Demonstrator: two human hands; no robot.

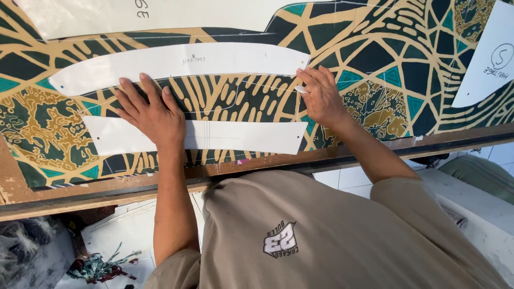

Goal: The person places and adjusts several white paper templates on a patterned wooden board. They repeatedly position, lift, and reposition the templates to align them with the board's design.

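Note:
Patterned fabric (pixel 375 59) in dark green, tan and teal covers the work table. Two long white paper pattern pieces lie on it: a curved upper strip (pixel 176 61) and a straighter lower strip (pixel 241 136). My left hand (pixel 150 115) lies flat with fingers spread, pressing the fabric between the strips and resting on the lower strip's top edge. My right hand (pixel 321 96) pinches a small white piece of chalk (pixel 301 89) at the right end of the upper strip, its tip touching the fabric.
A large white pattern sheet (pixel 107 13) lies along the top edge and another white piece (pixel 490 59) at the far right. The wooden table edge (pixel 80 195) runs below the fabric. Fabric scraps (pixel 96 265) lie on the floor at lower left.

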